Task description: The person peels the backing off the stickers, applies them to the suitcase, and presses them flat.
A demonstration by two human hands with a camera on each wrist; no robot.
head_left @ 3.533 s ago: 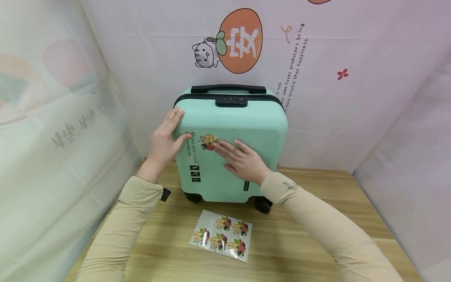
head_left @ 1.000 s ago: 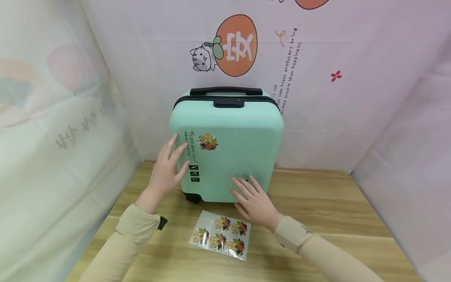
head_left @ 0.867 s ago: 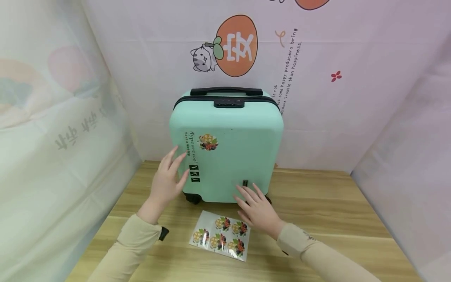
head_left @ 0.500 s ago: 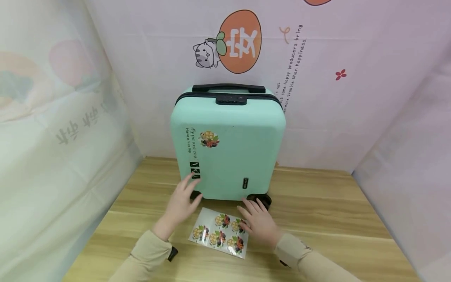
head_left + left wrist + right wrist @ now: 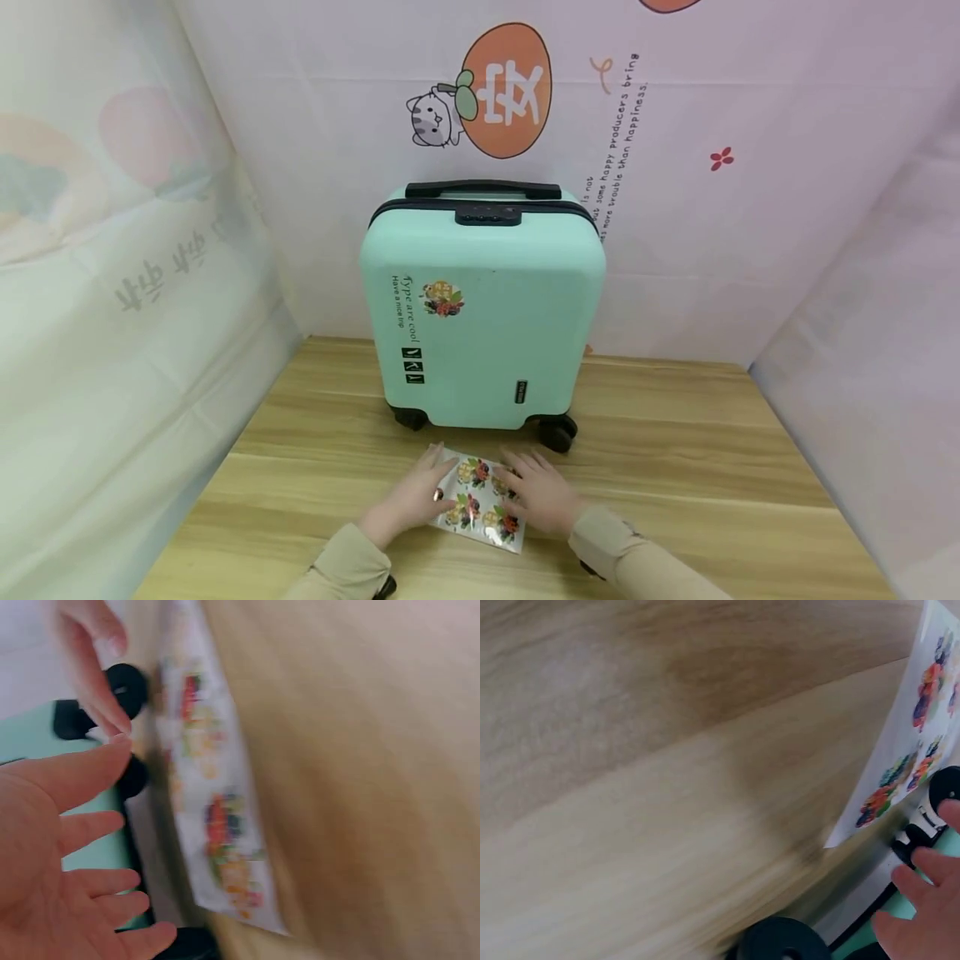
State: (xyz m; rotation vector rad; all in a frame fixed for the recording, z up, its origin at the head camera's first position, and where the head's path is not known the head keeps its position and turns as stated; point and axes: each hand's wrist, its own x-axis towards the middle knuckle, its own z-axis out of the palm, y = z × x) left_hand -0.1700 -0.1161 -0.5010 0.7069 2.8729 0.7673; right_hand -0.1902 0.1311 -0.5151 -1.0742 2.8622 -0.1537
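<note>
In the head view a sticker sheet (image 5: 480,508) with several fruit stickers lies on the table. My left hand (image 5: 411,502) hovers over its left side, fingers spread and partly hiding it. Over the right side is my right hand (image 5: 546,497), fingers also apart. Both wrist views show loose, straight fingers with nothing between them; the sheet (image 5: 214,772) lies beneath the hands. Just behind stands the mint-green suitcase (image 5: 487,350), upright, with one fruit sticker (image 5: 443,299) at its upper left beside printed lettering.
Black wheels (image 5: 557,433) at the suitcase's base stand close behind the sheet. A wood-grain table (image 5: 675,467) stretches to both sides. Printed white cloth (image 5: 322,167) hangs at the back and along the sides.
Earlier the right hand pressed near the sticker on the suitcase while the left rested on its left edge. Both hands have left the suitcase and come down to the sticker sheet.
</note>
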